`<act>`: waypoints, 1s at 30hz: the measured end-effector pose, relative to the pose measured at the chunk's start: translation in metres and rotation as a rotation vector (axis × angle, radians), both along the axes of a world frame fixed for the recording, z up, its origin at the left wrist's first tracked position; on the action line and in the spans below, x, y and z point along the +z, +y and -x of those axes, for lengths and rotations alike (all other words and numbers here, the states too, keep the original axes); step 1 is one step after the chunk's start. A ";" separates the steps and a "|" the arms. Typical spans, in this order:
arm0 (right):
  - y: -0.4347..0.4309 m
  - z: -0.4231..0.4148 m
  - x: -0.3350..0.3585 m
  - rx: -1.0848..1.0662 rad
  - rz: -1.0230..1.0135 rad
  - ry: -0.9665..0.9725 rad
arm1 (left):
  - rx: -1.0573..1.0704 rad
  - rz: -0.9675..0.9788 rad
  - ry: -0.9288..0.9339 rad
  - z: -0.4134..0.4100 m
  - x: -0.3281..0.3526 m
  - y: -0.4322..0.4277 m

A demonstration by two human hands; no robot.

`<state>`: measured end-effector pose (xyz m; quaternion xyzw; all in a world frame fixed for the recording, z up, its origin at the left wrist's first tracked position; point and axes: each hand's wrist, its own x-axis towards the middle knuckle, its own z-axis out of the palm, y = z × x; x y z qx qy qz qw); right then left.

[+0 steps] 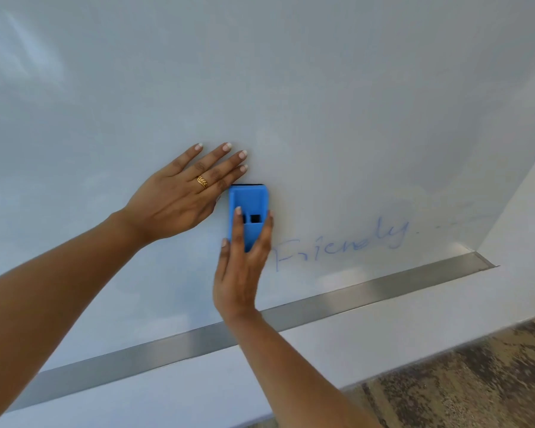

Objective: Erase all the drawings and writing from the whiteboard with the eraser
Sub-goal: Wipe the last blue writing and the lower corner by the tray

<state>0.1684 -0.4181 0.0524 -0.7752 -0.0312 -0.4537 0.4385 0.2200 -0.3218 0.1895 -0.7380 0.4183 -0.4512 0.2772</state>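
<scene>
A large whiteboard [291, 88] fills most of the view. My right hand [240, 273] grips a blue eraser [248, 199] and presses it upright against the board. Just right of the eraser stands faint blue writing, "Friendly" [343, 245], with smudged dots [464, 220] trailing after it. My left hand [183, 193], with a gold ring on one finger, lies flat on the board, fingers spread, touching the eraser's upper left corner. The board left of and above the eraser shows no marks.
A metal tray strip [368, 291] runs along the board's bottom edge and ends at the right. Below it is a white wall [383, 344], then patterned carpet [476, 390] at the bottom right. A white side wall [528, 211] stands at the right.
</scene>
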 end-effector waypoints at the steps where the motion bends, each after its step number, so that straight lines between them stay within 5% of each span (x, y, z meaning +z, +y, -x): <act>1: 0.008 0.002 -0.001 0.016 0.019 0.004 | -0.007 0.003 0.013 0.000 0.000 0.000; 9: 0.006 -0.001 -0.003 -0.032 -0.072 0.021 | -0.019 0.018 0.013 0.001 -0.003 0.000; 15: -0.035 -0.011 -0.011 -0.113 -0.464 0.008 | -0.017 0.052 -0.027 0.002 -0.017 -0.005; 30: -0.076 -0.008 -0.049 -0.167 -1.142 0.375 | -0.031 -0.083 0.069 -0.001 -0.052 -0.008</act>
